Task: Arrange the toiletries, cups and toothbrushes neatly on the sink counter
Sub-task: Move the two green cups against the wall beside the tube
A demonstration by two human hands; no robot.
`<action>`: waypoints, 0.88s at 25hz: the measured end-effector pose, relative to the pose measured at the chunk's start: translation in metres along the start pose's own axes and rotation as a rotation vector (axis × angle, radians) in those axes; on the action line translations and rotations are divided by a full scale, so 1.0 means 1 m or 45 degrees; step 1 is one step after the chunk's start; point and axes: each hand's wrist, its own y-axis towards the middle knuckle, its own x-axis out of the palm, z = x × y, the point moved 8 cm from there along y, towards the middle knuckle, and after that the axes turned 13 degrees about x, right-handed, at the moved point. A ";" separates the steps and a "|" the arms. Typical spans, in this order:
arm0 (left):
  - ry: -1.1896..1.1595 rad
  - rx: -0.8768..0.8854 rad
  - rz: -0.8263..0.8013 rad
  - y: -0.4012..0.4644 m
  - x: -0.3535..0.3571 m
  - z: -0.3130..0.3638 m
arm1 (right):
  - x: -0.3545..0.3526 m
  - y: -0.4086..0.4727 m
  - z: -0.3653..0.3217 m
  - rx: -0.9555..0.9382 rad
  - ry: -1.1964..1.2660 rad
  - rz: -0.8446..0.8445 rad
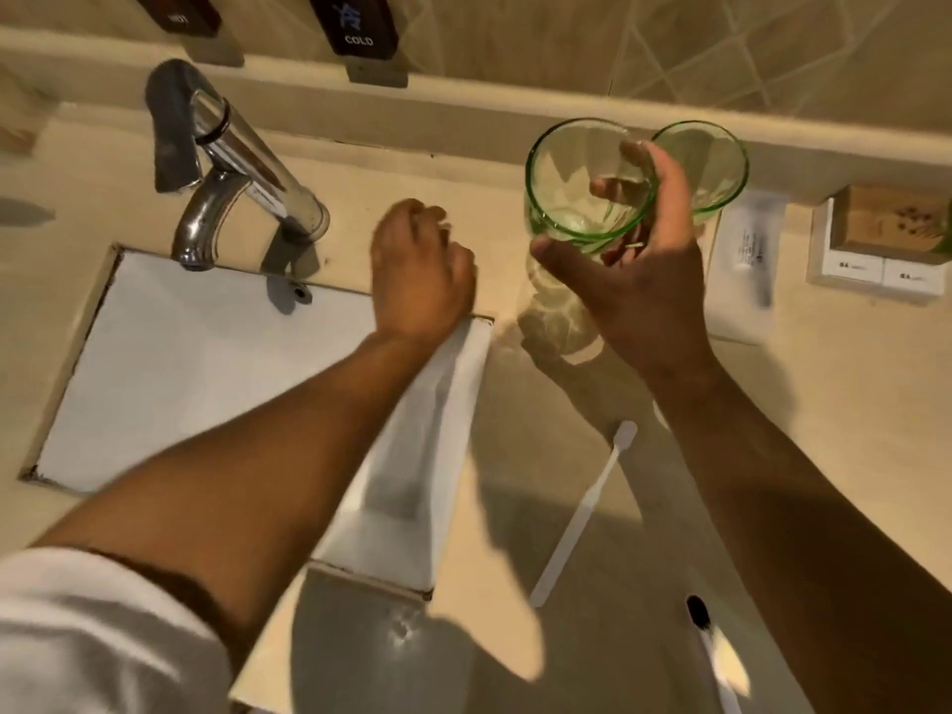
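My right hand (644, 280) grips a green-rimmed glass cup (577, 182), thumb on its near side and fingers around the far side, lifted above the beige counter (850, 404). A second green glass cup (716, 162) stands just behind it by the back ledge, partly hidden by my fingers. My left hand (420, 273) hovers with curled fingers over the counter at the sink's far right corner, holding nothing I can see. A white toothbrush (584, 512) lies on the counter between my arms. Another toothbrush with dark bristles (708, 646) lies near the bottom edge.
The white rectangular sink (196, 373) fills the left, with a chrome tap (226, 162) over its far edge. Hot and cold plaques hang on the wall above. A sachet (747, 255) and a white box of toiletries (876, 239) sit at the right by the ledge.
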 end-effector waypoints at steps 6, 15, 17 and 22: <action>0.049 0.371 -0.071 0.046 0.020 -0.051 | 0.032 0.015 0.019 0.086 -0.078 0.188; -0.064 0.354 0.002 0.049 0.023 -0.063 | 0.048 0.036 0.048 0.195 0.027 0.518; -0.051 0.374 0.009 0.049 0.022 -0.061 | 0.052 0.043 0.054 0.260 0.053 0.529; -0.070 0.364 0.017 0.051 0.021 -0.062 | 0.055 0.055 0.056 0.245 -0.030 0.591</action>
